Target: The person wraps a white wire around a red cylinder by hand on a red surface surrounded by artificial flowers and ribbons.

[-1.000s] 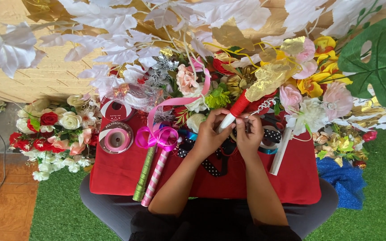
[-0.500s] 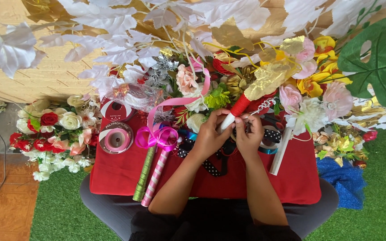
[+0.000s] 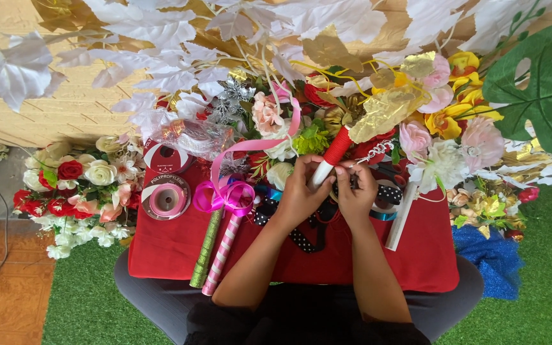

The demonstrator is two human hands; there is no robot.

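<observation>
Nothing has shifted in the last second: the left hand (image 3: 298, 195) stays clasped round the red-and-white stick (image 3: 328, 163), while the right hand (image 3: 356, 191) stays pinched on silver wire (image 3: 373, 152) at it.

Ribbon spools (image 3: 165, 185) left of two sticks (image 3: 215, 249) on lap cloth (image 3: 167, 249)
</observation>
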